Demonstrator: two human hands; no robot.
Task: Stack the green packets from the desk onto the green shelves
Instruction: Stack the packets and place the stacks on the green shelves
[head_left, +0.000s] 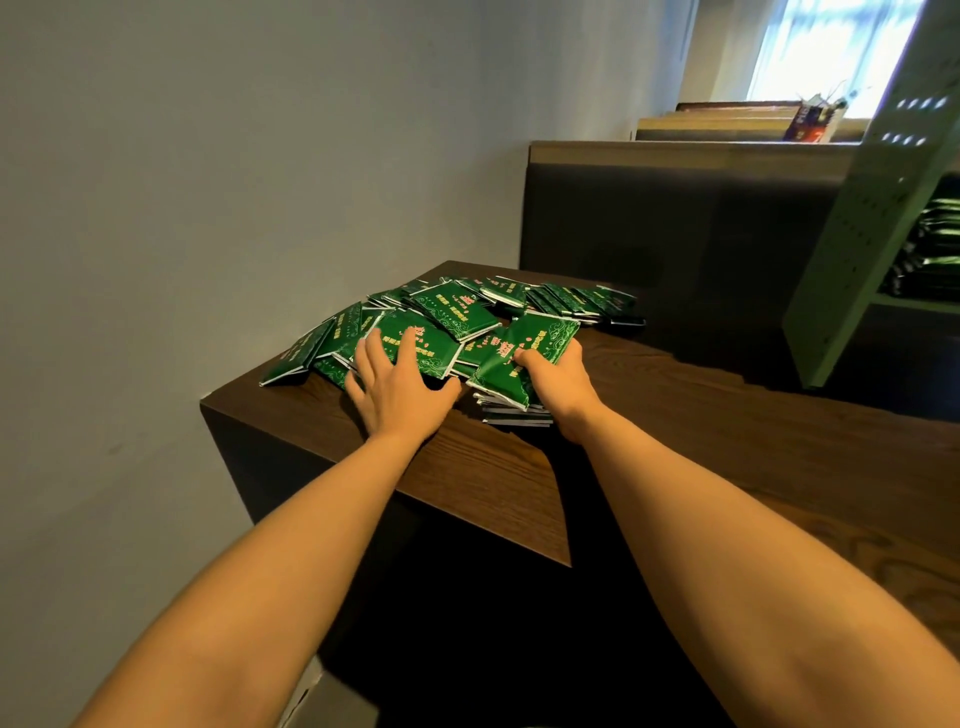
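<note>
The head camera shows a loose heap of green packets (457, 312) covering the far left corner of the dark wooden table (727, 415), beside a grey wall (208, 156). The left hand (395, 384) lies on the heap's near side, fingers straight and spread over a flat packet (436, 343), gripping nothing. The right hand (556, 379) pinches a tilted packet (535, 338) (thumb on its printed face, fingers hidden beneath) above a small neat stack (514, 413). At far right stands the pale green shelf unit (852, 249), with shelved packets (935, 244) inside.
</note>
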